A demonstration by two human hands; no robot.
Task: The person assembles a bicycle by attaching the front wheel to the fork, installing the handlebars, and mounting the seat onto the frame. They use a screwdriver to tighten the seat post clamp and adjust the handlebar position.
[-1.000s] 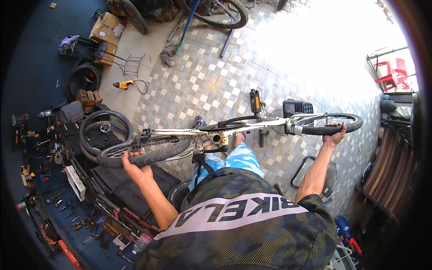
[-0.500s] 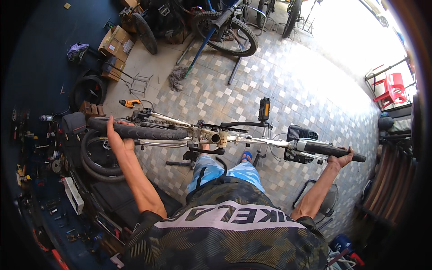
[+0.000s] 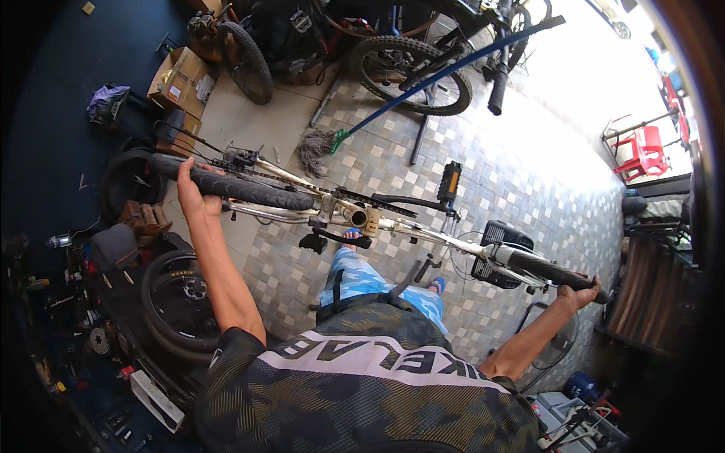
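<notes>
A bicycle with a cream-white frame (image 3: 390,224) stretches across in front of me, held up between both hands. My left hand (image 3: 198,195) is closed around the tyre of one wheel (image 3: 253,190), beside the chain and gear parts. At the other end, my right hand (image 3: 580,293) grips the tyre of the second wheel (image 3: 540,264). A black pedal (image 3: 449,182) with an orange reflector sticks out on the far side. Next to the right-hand wheel is a black slotted part (image 3: 495,260) whose kind I cannot make out.
Beyond the bicycle, a mop (image 3: 332,142) with a blue handle leans across a parked bicycle's wheel (image 3: 411,72). Cardboard boxes (image 3: 181,83) stand far left. A loose wheel (image 3: 181,291) lies near tools at left. Red chairs (image 3: 644,151) are at right.
The held bicycle has tilted, its right end coming lower and nearer my body. The view has shifted, so the mop and parked bicycle appear farther right. Both hands keep their grip.
</notes>
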